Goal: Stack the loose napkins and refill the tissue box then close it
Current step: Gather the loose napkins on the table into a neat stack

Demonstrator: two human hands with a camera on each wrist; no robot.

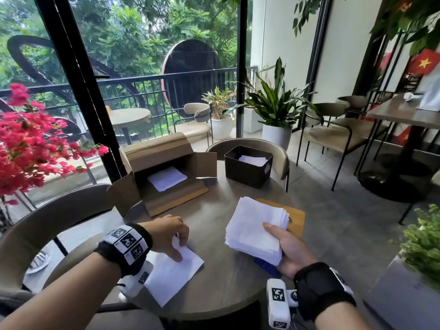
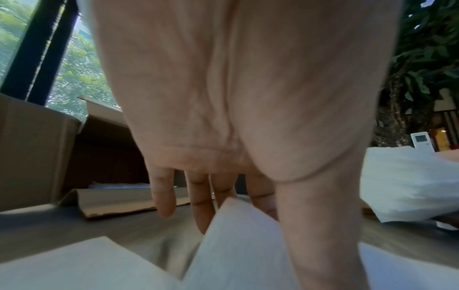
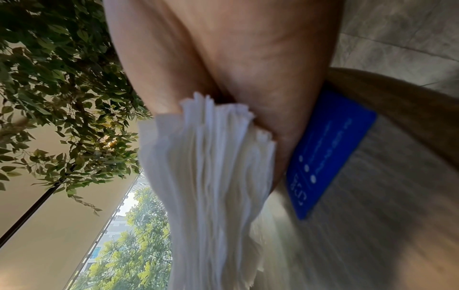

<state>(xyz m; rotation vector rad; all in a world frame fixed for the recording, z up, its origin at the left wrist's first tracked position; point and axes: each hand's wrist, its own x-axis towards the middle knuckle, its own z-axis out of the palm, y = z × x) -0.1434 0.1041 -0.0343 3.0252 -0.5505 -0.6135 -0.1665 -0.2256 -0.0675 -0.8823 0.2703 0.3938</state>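
Over the right side of the round table [image 1: 219, 236] my right hand [image 1: 277, 236] grips a thick stack of white napkins [image 1: 252, 229], thumb on top; the stack's edges [image 3: 211, 186] fan out in the right wrist view. My left hand [image 1: 181, 246] pinches the raised corner of a loose napkin [image 1: 173, 275] lying near the front edge; that corner [image 2: 236, 235] stands up between thumb and fingers. The black tissue box [image 1: 248, 172] stands open at the back with a few napkins inside. A wooden lid [image 1: 296, 219] lies flat behind the held stack.
An open cardboard box [image 1: 164, 163] lies on its side at the back left with napkins inside. A blue card [image 1: 266, 266] sits under my right hand. Chairs ring the table, pink flowers [image 1: 28, 144] crowd the left, and a potted plant [image 1: 423, 244] stands at the right.
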